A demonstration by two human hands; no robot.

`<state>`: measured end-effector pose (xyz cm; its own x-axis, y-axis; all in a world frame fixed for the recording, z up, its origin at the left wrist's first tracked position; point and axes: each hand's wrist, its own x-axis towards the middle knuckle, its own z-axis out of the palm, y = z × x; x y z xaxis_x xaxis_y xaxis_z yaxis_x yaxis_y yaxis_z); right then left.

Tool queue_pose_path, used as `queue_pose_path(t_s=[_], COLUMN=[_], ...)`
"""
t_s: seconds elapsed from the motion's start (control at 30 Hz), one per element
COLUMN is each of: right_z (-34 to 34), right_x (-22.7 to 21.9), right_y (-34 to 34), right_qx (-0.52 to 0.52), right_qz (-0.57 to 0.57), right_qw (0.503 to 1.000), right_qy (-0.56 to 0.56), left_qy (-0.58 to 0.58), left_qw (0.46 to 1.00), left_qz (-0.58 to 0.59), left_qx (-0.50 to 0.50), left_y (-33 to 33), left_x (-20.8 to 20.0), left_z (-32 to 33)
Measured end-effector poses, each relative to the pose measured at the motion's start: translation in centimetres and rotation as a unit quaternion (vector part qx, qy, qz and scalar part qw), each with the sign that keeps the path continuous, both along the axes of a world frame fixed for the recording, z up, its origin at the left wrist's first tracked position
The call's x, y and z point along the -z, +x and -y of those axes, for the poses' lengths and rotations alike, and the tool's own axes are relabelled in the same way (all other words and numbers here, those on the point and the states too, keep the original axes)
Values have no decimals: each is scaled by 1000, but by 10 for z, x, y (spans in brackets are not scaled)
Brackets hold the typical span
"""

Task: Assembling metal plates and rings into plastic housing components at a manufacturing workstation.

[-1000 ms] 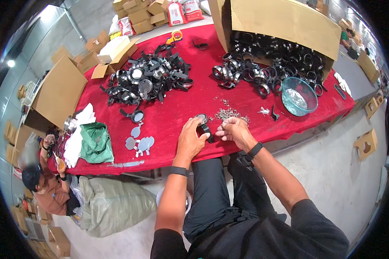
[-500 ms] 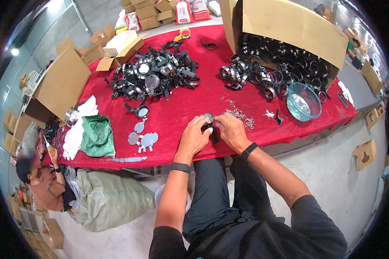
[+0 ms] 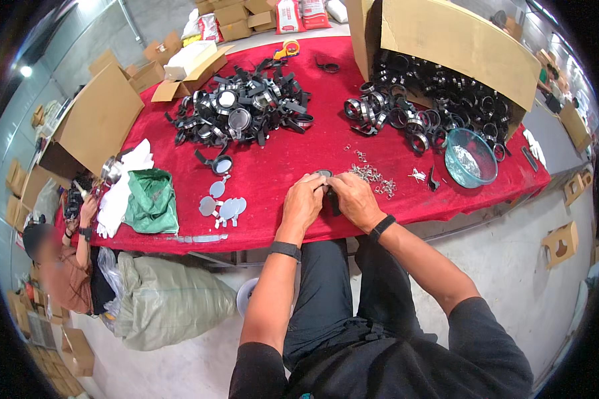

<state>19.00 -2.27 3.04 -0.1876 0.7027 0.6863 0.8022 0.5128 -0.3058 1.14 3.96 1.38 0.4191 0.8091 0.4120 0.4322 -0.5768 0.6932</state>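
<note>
Close to the table's near edge, my left hand (image 3: 303, 205) and my right hand (image 3: 356, 201) meet over a small black ring part (image 3: 325, 173) with a dark strap-like tail. The left fingers are closed around its left side. My right fingertips pinch at its right side and hide most of the ring. Beside my right hand lies a scatter of small metal clips (image 3: 375, 181). Left of my hands are several flat round discs (image 3: 230, 209) with tabs. Beyond them sits a loose ring part with a pale disc (image 3: 222, 165).
Black ring parts form a big pile (image 3: 243, 110) at the back left, and more spill from a cardboard box (image 3: 456, 43) at the back right. A glass bowl (image 3: 454, 174) stands right. A green bag (image 3: 150, 203) lies left, near a seated person (image 3: 70, 276).
My fingers have drawn closer together over the ring part, covering more of it. My view has shifted slightly. The person at left has moved an arm.
</note>
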Motion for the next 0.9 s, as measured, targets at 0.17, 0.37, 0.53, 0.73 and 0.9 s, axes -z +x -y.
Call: queue_pose_path(t_s=[0.17, 0.37, 0.53, 0.73, 0.9], right_z=[2, -3, -2, 16, 55], right_x=[0, -1, 5, 15, 23], right_y=[-1, -3, -5, -4, 27], right_qx=[-8, -24, 12, 91, 125], right_qz=[-4, -15, -40, -194, -228], right_qw=[1000, 999, 999, 977, 966], right_qy=[1, 19, 1, -2, -15], left_qy=[22, 1, -68, -29, -72], left_qw=[1000, 999, 996, 997, 993], left_qz=[-13, 19, -61, -63, -80], left_qx=[7, 35, 24, -36, -52], left_y=[-1, 0, 1, 2, 7], left_x=[-8, -18, -27, -12, -29], left_z=[1, 1, -1, -3, 2])
